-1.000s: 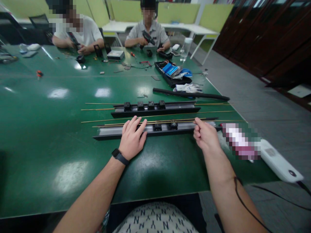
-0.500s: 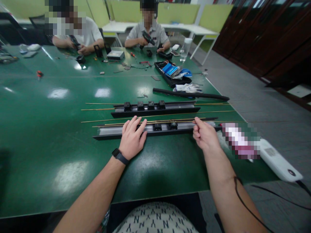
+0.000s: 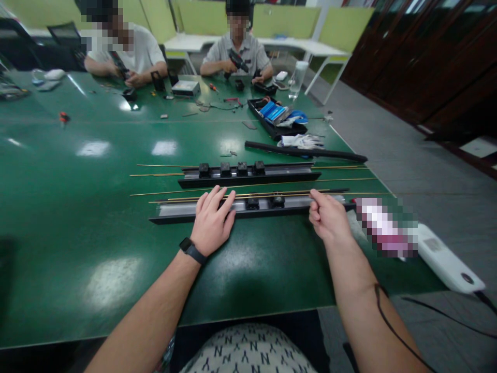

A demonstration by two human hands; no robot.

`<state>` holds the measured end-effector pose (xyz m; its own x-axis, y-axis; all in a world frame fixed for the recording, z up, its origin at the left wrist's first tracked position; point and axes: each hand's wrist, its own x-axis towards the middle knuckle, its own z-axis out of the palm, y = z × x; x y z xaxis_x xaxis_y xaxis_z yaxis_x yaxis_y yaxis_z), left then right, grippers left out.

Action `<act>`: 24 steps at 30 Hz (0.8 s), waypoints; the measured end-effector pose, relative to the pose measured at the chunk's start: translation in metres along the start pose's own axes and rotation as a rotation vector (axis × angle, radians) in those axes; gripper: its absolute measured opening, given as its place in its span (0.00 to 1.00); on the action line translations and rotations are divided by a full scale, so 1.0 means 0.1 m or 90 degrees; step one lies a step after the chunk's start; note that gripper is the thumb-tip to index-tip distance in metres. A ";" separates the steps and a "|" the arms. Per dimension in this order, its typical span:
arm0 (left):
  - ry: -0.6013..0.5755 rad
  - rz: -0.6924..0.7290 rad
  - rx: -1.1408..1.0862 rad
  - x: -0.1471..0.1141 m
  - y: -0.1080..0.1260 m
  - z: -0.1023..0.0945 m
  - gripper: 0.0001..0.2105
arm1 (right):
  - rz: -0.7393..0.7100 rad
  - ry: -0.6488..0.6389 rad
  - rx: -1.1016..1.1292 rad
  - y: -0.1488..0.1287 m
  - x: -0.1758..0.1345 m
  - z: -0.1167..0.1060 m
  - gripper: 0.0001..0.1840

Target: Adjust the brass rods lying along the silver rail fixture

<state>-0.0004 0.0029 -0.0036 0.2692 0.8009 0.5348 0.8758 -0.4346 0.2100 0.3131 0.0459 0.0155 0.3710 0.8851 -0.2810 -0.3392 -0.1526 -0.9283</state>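
A long black channel rail (image 3: 176,208) with a pale inner face lies in front of me. Two small black blocks sit in it, a left one (image 3: 252,203) and a right one (image 3: 277,201). My left hand (image 3: 212,223) rests over the rail, palm down with fingers spread. Thin brass-coloured rods (image 3: 264,195) run lengthwise along the rail, passing by the left fingertips. With thumb and forefinger pinched, my right hand (image 3: 329,215) holds a thin rod near the rail's right end. The other fingers are curled in.
A second black rail (image 3: 248,179) with several black blocks lies just beyond, thin rods around it. Farther back are a black strip (image 3: 306,150), white gloves (image 3: 302,141) and a black tray (image 3: 258,111). A white power strip (image 3: 446,259) is at right. Two people sit opposite with tools.
My two hands and the rails hold almost the same places. Across the table, the person at left has moved their head and tool slightly.
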 end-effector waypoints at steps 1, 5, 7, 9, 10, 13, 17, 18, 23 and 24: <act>0.000 0.001 -0.001 0.00 0.00 0.00 0.25 | 0.000 0.000 0.001 0.00 0.00 0.00 0.14; -0.001 0.002 0.001 0.00 0.00 0.00 0.25 | 0.005 -0.003 0.001 0.00 0.00 0.00 0.13; -0.004 0.001 0.003 0.01 0.00 0.00 0.25 | 0.007 -0.005 0.003 0.00 0.01 0.00 0.13; -0.005 0.002 0.006 0.01 0.00 0.00 0.25 | 0.004 -0.006 0.006 0.00 0.01 0.00 0.13; -0.004 0.002 0.006 0.01 0.00 0.00 0.25 | 0.003 -0.007 0.007 -0.01 0.01 0.01 0.13; -0.001 0.003 0.007 0.01 0.00 0.00 0.25 | 0.010 -0.011 0.003 -0.02 0.01 0.01 0.14; -0.002 0.004 0.002 0.00 0.00 0.00 0.25 | 0.020 -0.017 0.000 -0.04 0.01 0.02 0.15; -0.003 0.003 0.000 0.01 0.00 0.00 0.25 | 0.023 -0.019 0.001 -0.04 0.01 0.01 0.15; -0.009 -0.001 0.001 0.01 0.01 0.00 0.25 | 0.028 -0.029 0.010 -0.05 0.02 0.00 0.16; -0.011 -0.001 0.002 0.01 0.01 -0.01 0.25 | 0.027 -0.030 0.009 -0.05 0.02 0.00 0.16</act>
<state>0.0002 0.0031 -0.0025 0.2747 0.8082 0.5209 0.8777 -0.4320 0.2074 0.3152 0.0484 0.0194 0.3152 0.8974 -0.3086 -0.3667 -0.1847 -0.9118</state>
